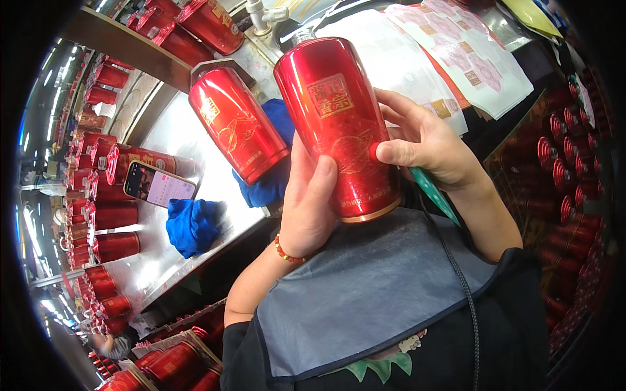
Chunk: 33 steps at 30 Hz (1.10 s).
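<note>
A glossy red bottle with gold markings and a clear top is held tilted between both hands, above my grey apron. My left hand wraps its lower left side, thumb on the front. On the other side, my right hand grips it with the thumb against the front and fingers behind. The right fingers are partly hidden by the bottle. Just left of it, a second red bottle leans on a blue cloth, its top end in a dark angular holder.
On the metal bench lie a crumpled blue cloth and a lit phone against red bottles. Printed sheets cover the back right. Rows of red bottles stand at right; a person shows at far lower left.
</note>
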Motion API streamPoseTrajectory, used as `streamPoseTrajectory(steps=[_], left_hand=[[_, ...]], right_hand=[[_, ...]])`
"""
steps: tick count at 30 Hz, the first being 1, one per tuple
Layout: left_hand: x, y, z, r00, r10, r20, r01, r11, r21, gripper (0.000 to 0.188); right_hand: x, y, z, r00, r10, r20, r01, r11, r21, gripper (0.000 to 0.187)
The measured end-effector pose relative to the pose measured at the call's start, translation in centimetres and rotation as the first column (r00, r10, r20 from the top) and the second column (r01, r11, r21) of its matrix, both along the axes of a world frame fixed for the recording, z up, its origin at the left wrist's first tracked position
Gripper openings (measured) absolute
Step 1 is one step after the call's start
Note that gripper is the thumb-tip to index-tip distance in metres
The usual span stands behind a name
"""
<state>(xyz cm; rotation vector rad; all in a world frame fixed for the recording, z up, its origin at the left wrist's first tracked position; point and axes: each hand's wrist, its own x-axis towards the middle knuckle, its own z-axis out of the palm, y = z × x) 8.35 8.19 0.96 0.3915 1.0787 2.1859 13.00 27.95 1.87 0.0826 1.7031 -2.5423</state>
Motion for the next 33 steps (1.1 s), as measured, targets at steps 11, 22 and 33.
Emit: streamPoseTrajectory(steps=[11, 22, 33], left_hand=[[0.1, -0.2, 0.1, 1.0, 0.002, -0.002, -0.002, 1.0, -0.015, 0.065], [0.0, -0.1, -0.4, 1.0, 0.001, 0.001, -0.001, 1.0, 0.007, 0.062], [-0.1, 0.0, -0.6, 0.999, 0.006, 0.038, -0.008, 0.999, 0.052, 0.062]], right_hand=[[0.0, 0.0, 0.1, 1.0, 0.018, -0.008, -0.018, 1.0, -0.015, 0.093], [0.0, 0.2, 0.1, 1.0, 0.019, 0.008, -0.019, 1.0, -0.001, 0.096], [0.9, -0.1, 1.0, 0.997, 0.011, -0.08, 0.007, 0.974, 0.227, 0.102]])
